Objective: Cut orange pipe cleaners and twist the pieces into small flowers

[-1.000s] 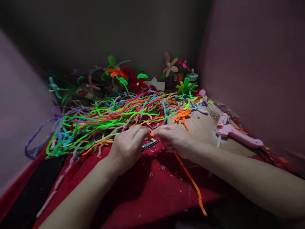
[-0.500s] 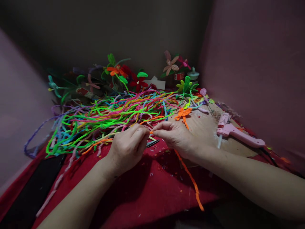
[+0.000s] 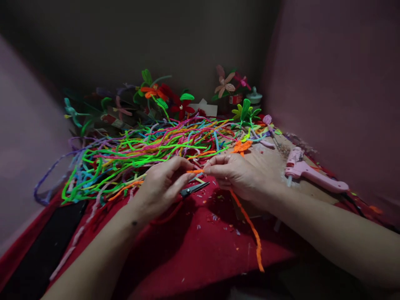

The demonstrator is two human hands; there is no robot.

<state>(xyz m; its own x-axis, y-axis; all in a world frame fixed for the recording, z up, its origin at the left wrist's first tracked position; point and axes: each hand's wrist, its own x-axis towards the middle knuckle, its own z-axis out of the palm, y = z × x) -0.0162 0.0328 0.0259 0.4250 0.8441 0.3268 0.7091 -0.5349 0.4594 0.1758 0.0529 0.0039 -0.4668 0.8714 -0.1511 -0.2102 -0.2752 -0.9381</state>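
An orange pipe cleaner (image 3: 248, 216) runs through my right hand (image 3: 234, 173), whose thumb and index finger pinch it close to one end. Its long tail hangs below the palm over the red cloth. My left hand (image 3: 165, 181) is curled at the short orange stretch between the hands, thumb and index finger slightly parted around it; its other fingers are mostly hidden. Beneath the left fingertips lie scissors (image 3: 195, 189), blades pointing right, with a red handle partly covered by the hand. An orange pipe-cleaner flower shape (image 3: 242, 146) rests just beyond my right hand.
A tangled heap of coloured pipe cleaners (image 3: 125, 154) spreads at the left and centre. Finished flowers (image 3: 225, 85) stand along the back. At right, a pink glue gun (image 3: 312, 175) lies on a cardboard sheet (image 3: 271, 166). A black strip (image 3: 46, 246) and clippings lie on the red cloth (image 3: 187, 258).
My left fingers have loosened from a tight fist, and more of the orange stretch shows between my hands. The hanging tail has shifted slightly left and up. More of the scissors is visible.
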